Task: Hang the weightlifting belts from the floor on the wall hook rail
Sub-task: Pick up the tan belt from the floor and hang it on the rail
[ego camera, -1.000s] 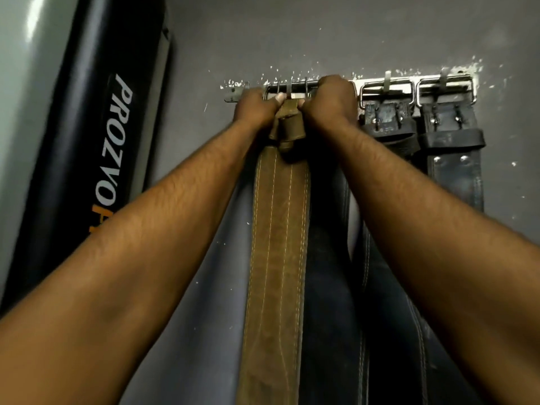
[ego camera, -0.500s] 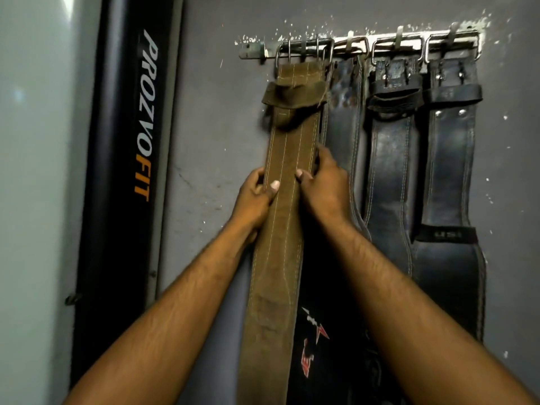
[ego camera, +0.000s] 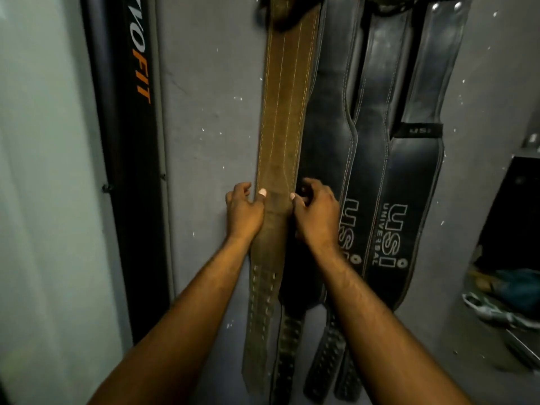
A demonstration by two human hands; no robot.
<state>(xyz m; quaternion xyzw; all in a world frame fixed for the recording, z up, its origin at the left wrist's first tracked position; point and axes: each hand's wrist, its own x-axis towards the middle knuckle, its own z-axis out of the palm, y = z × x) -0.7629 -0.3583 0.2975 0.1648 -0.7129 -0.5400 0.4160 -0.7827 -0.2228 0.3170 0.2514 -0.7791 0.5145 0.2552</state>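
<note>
A long brown leather belt (ego camera: 285,112) hangs flat against the grey wall, its top cut off by the upper frame edge. My left hand (ego camera: 244,213) grips its left edge and my right hand (ego camera: 317,216) grips its right edge, both about halfway down the strap, thumbs on the front. To the right hang three black leather belts (ego camera: 377,127), two with white lettering low down. The hook rail is out of view above.
A tall black padded piece with orange lettering (ego camera: 128,141) leans against the wall on the left, beside a pale panel (ego camera: 43,200). At the lower right are a dark box (ego camera: 517,214) and shoes (ego camera: 496,311) on the floor.
Both hands have slid down the brown belt from the rail to its middle. The view has dropped, so the rail and buckles have left the frame.
</note>
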